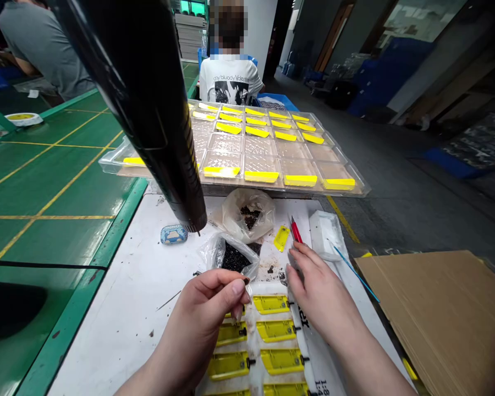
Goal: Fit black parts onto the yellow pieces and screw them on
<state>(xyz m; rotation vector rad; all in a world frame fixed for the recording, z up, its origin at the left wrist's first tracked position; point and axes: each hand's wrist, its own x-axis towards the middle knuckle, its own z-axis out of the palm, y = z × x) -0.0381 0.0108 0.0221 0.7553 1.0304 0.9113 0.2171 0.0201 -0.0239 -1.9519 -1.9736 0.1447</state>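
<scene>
My left hand (208, 311) pinches a small dark piece (246, 281) between thumb and fingertips, above the upper rows of yellow plastic parts (271, 304). Those parts lie in two columns on a white holder, many with a small black fitting at the right end. My right hand (319, 286) has its fingers stretched forward and apart. Its fingertips reach the near end of a red tool (296, 230) with a dark pointed tip; whether they touch it I cannot tell. A single yellow part (281, 238) lies just left of that tool.
Behind two bags of small dark pieces, a black bag content (234, 257) and a brown one (249, 217), stands a clear compartment tray (259, 148) with yellow parts. A black electric screwdriver (160, 121) hangs at left. A white box (326, 234) and cardboard (441, 308) sit right.
</scene>
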